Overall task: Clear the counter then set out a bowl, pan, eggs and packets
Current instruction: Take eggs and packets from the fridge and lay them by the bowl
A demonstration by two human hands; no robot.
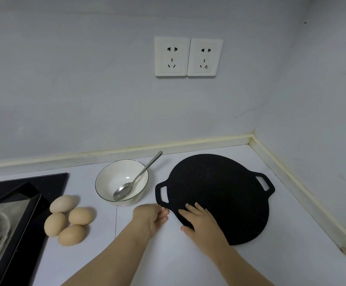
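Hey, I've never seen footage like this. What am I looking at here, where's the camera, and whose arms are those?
There is no machine here. One wide-angle camera sits on a person's head, looking forward and down, so the two bare arms are the wearer's own. On the pale grey counter lie a flat round black pan with two loop handles, a white ceramic bowl holding a metal spoon, and four beige eggs beside a black stove. Two white wall sockets are above. The right hand lays its fingers flat on the pan's near rim, thumb at the edge. The left hand has curled fingers at the rim by the left handle; whether it grips is unclear. No packets show.
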